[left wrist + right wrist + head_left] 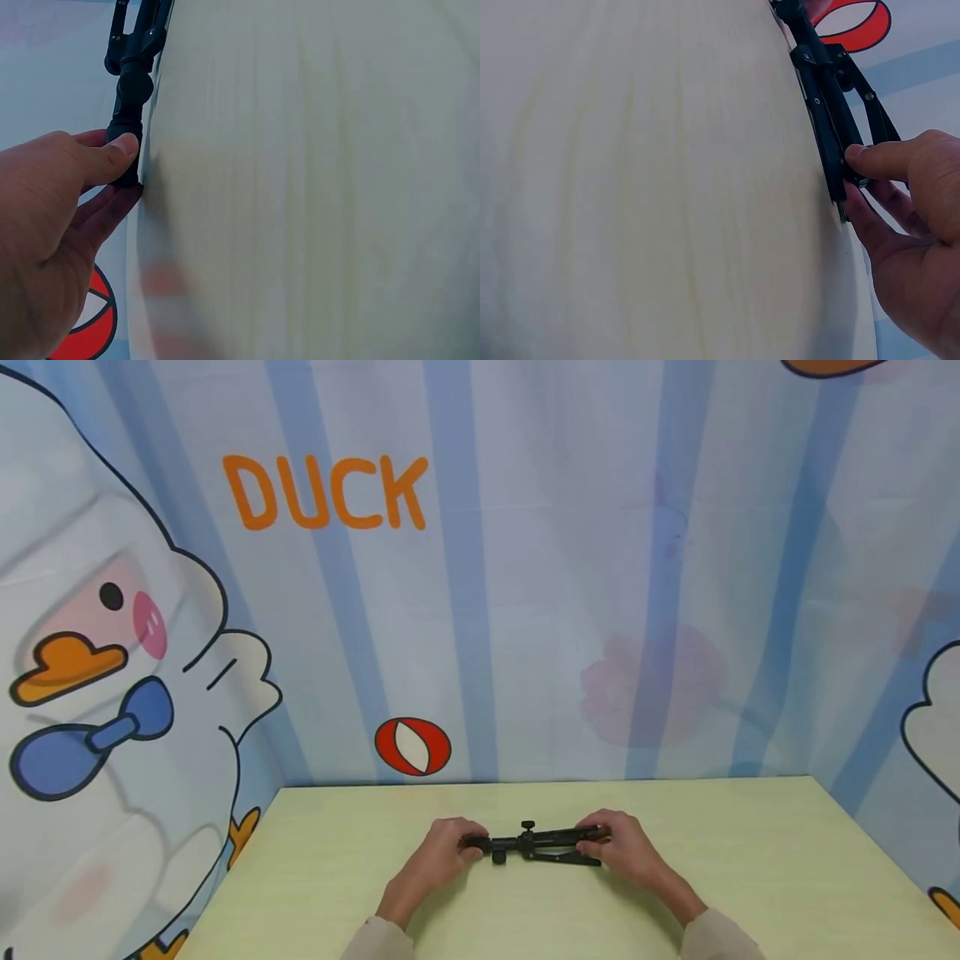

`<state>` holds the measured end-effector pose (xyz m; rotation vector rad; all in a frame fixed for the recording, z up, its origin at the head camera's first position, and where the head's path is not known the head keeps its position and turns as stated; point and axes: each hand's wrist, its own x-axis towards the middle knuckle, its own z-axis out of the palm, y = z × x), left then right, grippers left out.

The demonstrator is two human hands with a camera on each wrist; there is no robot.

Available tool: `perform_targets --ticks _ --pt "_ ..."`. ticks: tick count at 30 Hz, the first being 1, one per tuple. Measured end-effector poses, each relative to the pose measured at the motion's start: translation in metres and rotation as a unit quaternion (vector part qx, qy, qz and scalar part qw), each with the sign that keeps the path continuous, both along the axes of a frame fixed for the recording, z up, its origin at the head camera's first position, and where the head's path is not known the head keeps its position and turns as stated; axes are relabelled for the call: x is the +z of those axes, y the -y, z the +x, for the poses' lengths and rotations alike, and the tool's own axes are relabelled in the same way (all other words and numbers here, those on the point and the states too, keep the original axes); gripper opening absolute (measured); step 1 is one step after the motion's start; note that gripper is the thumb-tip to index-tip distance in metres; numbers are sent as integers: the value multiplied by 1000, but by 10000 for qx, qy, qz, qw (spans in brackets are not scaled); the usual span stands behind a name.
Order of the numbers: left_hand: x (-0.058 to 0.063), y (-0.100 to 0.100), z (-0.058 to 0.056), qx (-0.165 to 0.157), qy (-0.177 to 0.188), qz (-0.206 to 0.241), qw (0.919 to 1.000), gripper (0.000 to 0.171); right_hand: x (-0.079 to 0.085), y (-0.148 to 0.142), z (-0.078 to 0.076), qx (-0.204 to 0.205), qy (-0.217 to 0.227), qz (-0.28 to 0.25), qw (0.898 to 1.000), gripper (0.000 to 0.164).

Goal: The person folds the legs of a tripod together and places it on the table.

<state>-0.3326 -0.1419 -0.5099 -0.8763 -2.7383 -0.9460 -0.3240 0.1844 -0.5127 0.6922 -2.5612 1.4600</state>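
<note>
A small black tripod (551,839) lies sideways between the two hands, its legs pointing right and a little spread. Two knobs stick out from its middle part. At its narrow left end, my left hand (441,853) pinches it between thumb and fingers; the left wrist view shows the thumb (124,144) on the black end piece. My right hand (628,850) grips the leg ends, and in the right wrist view its thumb (862,157) presses on one leg (840,112). Whether the tripod touches the table cannot be told.
Beneath the hands is a pale yellow table (337,893). A blue-striped curtain (525,610) with printed ducks and the word DUCK hangs behind its back edge and along the sides.
</note>
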Motion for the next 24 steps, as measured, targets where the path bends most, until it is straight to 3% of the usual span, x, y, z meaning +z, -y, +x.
perform_targets --ticks 6,16,20,24 --pt "-3 1 0 52 -129 -57 9999 23 -3 1 -2 -107 -92 233 9996 18" --pt "-4 2 -4 207 -157 -159 9995 22 -2 -4 -5 -127 -149 108 9997 20" --pt "0 7 -1 251 14 -412 9988 25 1 -10 -2 -65 22 178 9998 28" --pt "9 13 8 252 200 -546 9980 41 11 -26 2 87 -4 576 9983 40"
